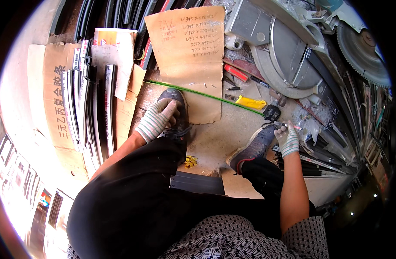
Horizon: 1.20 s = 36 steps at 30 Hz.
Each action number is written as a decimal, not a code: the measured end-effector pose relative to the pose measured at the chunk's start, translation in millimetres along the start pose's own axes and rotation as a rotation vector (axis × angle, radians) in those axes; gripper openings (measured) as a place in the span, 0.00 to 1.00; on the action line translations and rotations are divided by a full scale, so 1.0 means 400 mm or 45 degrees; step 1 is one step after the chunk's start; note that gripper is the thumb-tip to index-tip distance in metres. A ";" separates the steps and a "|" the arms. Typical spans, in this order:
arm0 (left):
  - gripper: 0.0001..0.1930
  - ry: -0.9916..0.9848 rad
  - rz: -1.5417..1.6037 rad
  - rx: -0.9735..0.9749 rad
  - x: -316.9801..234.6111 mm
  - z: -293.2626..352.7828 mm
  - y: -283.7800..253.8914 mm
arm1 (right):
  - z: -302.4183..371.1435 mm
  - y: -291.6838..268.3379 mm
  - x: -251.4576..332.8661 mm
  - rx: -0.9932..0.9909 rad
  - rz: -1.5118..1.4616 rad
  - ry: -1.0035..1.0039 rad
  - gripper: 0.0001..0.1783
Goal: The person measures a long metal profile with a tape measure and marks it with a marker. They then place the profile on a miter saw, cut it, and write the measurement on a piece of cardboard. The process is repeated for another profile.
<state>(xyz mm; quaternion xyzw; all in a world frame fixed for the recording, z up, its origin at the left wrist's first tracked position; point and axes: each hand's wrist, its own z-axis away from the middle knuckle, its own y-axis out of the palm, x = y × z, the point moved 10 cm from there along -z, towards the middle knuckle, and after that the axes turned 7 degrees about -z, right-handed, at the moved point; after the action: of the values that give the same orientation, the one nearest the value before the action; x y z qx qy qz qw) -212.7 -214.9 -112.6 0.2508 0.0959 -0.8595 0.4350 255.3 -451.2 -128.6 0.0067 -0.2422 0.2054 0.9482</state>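
Observation:
My left hand (pixel 157 120), in a striped knit glove, is over my left shoe (pixel 175 101). Its fingers are curled together, and their undersides are hidden. My right hand (pixel 288 140), gloved alike, is closed by my right shoe (pixel 256 144). It pinches a slim white pen (pixel 296 127) with a dark end. A thin green strip (pixel 202 94) runs across the floor from near my left shoe to a black object (pixel 271 113) just beyond my right hand. Under the strip lies a cardboard sheet (pixel 191 47) with handwriting on it.
A miter saw (pixel 288 56) with a round toothed blade (pixel 364 54) stands at the far right. Near it lie a yellow utility knife (pixel 251 102) and a red-handled tool (pixel 236 72). Black and white strips (pixel 92 108) lean at a cardboard box (pixel 55 101) on the left.

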 end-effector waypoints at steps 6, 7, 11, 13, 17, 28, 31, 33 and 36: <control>0.20 0.002 -0.014 -0.002 -0.002 0.003 0.001 | -0.076 -0.084 -0.015 -0.174 0.072 0.156 0.13; 0.20 0.003 -0.019 -0.002 -0.005 0.003 0.002 | -0.093 -0.102 -0.013 -0.194 0.086 0.154 0.13; 0.20 -0.010 -0.020 -0.004 -0.002 0.005 0.001 | -0.150 -0.152 0.001 -0.251 0.171 0.184 0.11; 0.20 -0.001 -0.014 0.006 -0.001 0.006 0.000 | -0.171 -0.160 0.009 -0.263 0.235 0.189 0.10; 0.20 0.006 -0.036 0.009 -0.007 0.001 0.005 | -0.203 -0.197 0.032 -0.379 0.324 0.175 0.10; 0.19 -0.026 -0.041 -0.011 -0.003 0.003 0.003 | -0.199 -0.137 0.041 -0.423 0.449 0.144 0.09; 0.19 -0.030 -0.033 -0.008 -0.002 0.001 0.004 | -0.202 -0.132 0.037 -0.423 0.466 0.139 0.09; 0.19 -0.032 -0.022 -0.006 0.000 0.001 0.004 | -0.203 -0.123 0.034 -0.416 0.485 0.138 0.10; 0.19 -0.034 -0.011 -0.004 0.001 0.003 0.004 | -0.209 -0.119 0.029 -0.400 0.474 0.149 0.10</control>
<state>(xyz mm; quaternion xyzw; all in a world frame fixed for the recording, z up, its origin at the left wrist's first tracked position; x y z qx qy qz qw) -212.2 -216.5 -111.7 0.2382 0.0927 -0.8645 0.4328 321.6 -480.8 -192.9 -0.1975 -0.2131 0.3363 0.8958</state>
